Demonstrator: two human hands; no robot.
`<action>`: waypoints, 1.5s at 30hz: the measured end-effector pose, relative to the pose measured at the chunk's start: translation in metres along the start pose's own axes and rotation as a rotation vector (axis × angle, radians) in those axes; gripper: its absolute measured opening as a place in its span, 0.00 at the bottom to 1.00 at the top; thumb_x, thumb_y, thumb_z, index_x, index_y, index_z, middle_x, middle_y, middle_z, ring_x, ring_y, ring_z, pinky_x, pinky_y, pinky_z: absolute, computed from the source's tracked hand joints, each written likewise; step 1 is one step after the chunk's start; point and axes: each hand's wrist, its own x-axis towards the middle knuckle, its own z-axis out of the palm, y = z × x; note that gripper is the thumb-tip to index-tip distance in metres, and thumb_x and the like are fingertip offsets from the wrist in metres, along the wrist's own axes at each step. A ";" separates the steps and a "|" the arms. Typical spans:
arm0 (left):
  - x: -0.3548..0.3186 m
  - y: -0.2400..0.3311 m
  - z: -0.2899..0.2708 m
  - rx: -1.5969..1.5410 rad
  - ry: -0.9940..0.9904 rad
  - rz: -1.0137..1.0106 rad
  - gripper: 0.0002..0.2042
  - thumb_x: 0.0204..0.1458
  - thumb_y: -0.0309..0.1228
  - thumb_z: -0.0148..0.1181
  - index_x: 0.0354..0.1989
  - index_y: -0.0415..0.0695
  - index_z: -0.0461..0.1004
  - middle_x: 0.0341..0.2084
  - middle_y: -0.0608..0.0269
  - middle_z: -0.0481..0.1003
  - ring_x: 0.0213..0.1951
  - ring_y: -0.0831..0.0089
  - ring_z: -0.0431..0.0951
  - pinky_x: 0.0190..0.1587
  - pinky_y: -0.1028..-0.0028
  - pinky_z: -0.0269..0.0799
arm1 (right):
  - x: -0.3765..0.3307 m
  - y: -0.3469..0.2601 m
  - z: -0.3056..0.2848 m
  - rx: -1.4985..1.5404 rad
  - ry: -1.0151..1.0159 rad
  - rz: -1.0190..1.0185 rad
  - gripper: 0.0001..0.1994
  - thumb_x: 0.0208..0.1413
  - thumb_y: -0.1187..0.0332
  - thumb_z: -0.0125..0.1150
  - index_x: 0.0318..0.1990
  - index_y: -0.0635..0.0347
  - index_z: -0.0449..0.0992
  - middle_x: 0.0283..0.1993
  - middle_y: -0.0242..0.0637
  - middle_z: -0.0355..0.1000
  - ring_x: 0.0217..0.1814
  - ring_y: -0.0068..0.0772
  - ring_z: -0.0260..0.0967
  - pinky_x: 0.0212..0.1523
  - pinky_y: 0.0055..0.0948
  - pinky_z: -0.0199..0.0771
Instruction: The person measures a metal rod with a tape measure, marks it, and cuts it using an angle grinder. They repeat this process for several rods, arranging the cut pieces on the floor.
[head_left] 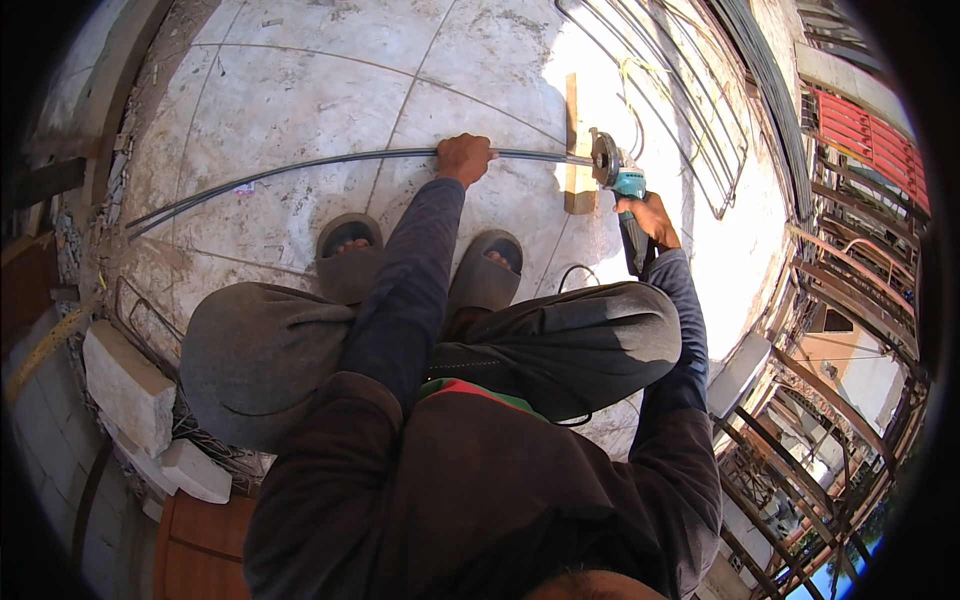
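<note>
My left hand [465,160] is closed around a small bundle of thin steel rods [330,160], which reach far to the left across the floor. Their right ends lie over a narrow wooden board [579,190]. In my right hand [655,220] is a teal and black angle grinder [629,185], gripped by its body. The grinder's disc and guard [604,158] are at the rods' right ends, above the board. Whether the disc touches the metal or spins I cannot make out.
Bent steel bars [690,110] and a stack of long rods [765,90] lie at the upper right. Concrete blocks [128,385] stand at the left. Sandals [485,272] are on my feet. A red slatted panel [870,140] is at far right. A dark cord [577,270] curls near my knee.
</note>
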 end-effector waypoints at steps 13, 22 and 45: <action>0.000 0.000 0.000 -0.006 0.001 0.000 0.16 0.57 0.46 0.56 0.36 0.46 0.79 0.34 0.54 0.80 0.41 0.55 0.79 0.44 0.56 0.71 | -0.005 -0.004 0.000 0.014 -0.016 -0.004 0.25 0.33 0.59 0.68 0.40 0.68 0.78 0.38 0.47 0.76 0.39 0.45 0.70 0.45 0.39 0.69; -0.002 0.001 -0.002 -0.022 0.009 0.010 0.15 0.56 0.46 0.56 0.36 0.46 0.79 0.33 0.54 0.80 0.41 0.55 0.79 0.43 0.56 0.71 | -0.009 -0.004 -0.002 0.032 -0.036 -0.055 0.22 0.35 0.59 0.67 0.37 0.67 0.79 0.35 0.43 0.76 0.37 0.40 0.69 0.43 0.36 0.68; -0.002 0.001 0.000 -0.040 0.035 0.014 0.15 0.56 0.46 0.56 0.35 0.46 0.79 0.32 0.54 0.80 0.39 0.55 0.79 0.43 0.56 0.70 | -0.023 -0.005 0.003 0.056 0.029 -0.072 0.19 0.39 0.61 0.64 0.37 0.67 0.79 0.33 0.40 0.76 0.35 0.36 0.70 0.42 0.33 0.69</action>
